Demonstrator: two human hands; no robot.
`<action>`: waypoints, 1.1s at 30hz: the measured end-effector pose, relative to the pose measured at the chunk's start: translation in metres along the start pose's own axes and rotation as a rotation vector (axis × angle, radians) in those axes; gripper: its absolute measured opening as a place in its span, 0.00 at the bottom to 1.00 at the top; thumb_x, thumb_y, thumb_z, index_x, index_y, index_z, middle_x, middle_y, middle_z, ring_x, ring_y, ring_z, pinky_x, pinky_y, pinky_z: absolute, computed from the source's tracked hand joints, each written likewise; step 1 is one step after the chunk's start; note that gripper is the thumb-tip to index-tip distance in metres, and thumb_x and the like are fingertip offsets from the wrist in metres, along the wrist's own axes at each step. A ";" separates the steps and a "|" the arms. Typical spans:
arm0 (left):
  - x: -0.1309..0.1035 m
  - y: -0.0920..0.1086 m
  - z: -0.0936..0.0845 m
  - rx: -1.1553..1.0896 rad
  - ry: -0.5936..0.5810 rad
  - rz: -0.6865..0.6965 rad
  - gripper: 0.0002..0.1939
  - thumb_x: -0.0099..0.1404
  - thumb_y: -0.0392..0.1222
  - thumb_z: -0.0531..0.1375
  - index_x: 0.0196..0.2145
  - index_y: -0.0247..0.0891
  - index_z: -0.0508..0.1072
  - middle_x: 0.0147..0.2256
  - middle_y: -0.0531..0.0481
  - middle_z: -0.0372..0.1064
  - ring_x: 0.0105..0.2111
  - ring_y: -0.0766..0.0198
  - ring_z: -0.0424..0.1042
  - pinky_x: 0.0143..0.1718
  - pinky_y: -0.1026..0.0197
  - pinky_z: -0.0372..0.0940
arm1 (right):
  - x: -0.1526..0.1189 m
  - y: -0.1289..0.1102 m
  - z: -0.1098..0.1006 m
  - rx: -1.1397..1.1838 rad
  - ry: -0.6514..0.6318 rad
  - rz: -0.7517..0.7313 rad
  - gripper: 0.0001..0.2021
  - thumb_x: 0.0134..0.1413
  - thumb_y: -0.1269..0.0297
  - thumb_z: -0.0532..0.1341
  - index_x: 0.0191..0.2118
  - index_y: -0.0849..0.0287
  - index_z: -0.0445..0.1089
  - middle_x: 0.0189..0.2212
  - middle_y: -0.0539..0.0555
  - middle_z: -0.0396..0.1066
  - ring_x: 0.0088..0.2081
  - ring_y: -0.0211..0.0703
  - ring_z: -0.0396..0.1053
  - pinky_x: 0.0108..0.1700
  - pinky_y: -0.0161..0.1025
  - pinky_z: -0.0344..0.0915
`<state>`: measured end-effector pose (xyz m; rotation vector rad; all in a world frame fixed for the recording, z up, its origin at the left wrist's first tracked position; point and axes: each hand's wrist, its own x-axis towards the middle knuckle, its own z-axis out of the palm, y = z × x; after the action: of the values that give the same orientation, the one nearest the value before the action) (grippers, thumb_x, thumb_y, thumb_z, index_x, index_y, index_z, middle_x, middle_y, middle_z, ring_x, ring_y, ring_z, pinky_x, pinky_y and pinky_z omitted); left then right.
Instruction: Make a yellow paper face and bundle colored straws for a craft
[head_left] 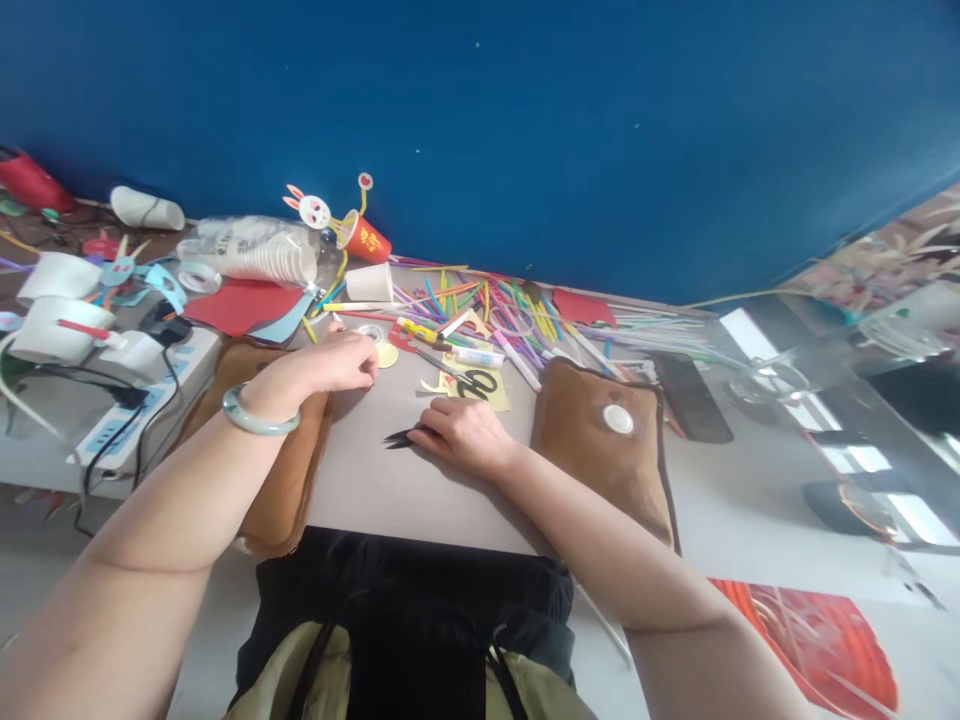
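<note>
At far left, red cup (36,181) and white cup (147,208) lie tipped over near blue wall (480,130). White rolls (61,328) stacked next to power strip (150,400), black plug (129,397) in it. Right of these, sleeve of stacked paper cups (259,250) lies on its side, red paper (241,306) in front. Left hand (341,360), bangle (260,412) on the forearm near the wrist, reaches past left brown pad (289,490); fingers curled in, near yellow disc (387,355), cannot tell if they hold anything. Behind it, rabbit-face cutout (313,210) beside tilted orange-red cup (369,240), small white cup (370,283) below. Centre of worktop (420,500): black-handled scissors (474,381) on yellow paper (487,392), yellow-and-black tube (420,331) and white tube (478,357) just behind, heap of coloured sticks (510,305) further back. Right hand (465,433) palm down in front of scissors, fingers closed narrow on black pointed tool (399,439), tips toward the left. Farther right, right brown pad (600,440) with white button (618,419), then dark flat case (691,398). Red glossy packet (817,640) at lower right, partly behind right forearm
</note>
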<state>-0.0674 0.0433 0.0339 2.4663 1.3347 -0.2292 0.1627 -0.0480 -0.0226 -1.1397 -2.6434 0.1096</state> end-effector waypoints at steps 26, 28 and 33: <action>0.002 -0.003 0.003 -0.080 0.290 -0.013 0.11 0.59 0.42 0.55 0.29 0.39 0.77 0.33 0.47 0.79 0.34 0.59 0.74 0.36 0.60 0.60 | 0.017 0.053 -0.022 -0.314 0.076 0.506 0.14 0.65 0.65 0.54 0.48 0.62 0.75 0.49 0.64 0.73 0.52 0.58 0.63 0.56 0.51 0.52; 0.003 0.000 0.004 -0.094 0.332 -0.026 0.10 0.59 0.40 0.55 0.29 0.40 0.78 0.34 0.47 0.80 0.36 0.58 0.75 0.37 0.60 0.61 | 0.031 0.059 -0.029 -0.360 -0.021 0.439 0.14 0.65 0.69 0.54 0.48 0.63 0.75 0.47 0.65 0.74 0.51 0.58 0.64 0.54 0.50 0.54; 0.002 0.004 0.002 -0.142 0.396 -0.083 0.10 0.60 0.40 0.56 0.28 0.41 0.77 0.30 0.49 0.79 0.33 0.58 0.75 0.36 0.59 0.62 | 0.076 0.084 -0.036 -0.484 -0.239 0.225 0.18 0.62 0.79 0.51 0.50 0.67 0.74 0.48 0.69 0.73 0.53 0.58 0.64 0.51 0.49 0.56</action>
<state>-0.0629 0.0423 0.0321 2.4180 1.5459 0.3426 0.1812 0.0636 0.0134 -1.6663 -2.8228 -0.3984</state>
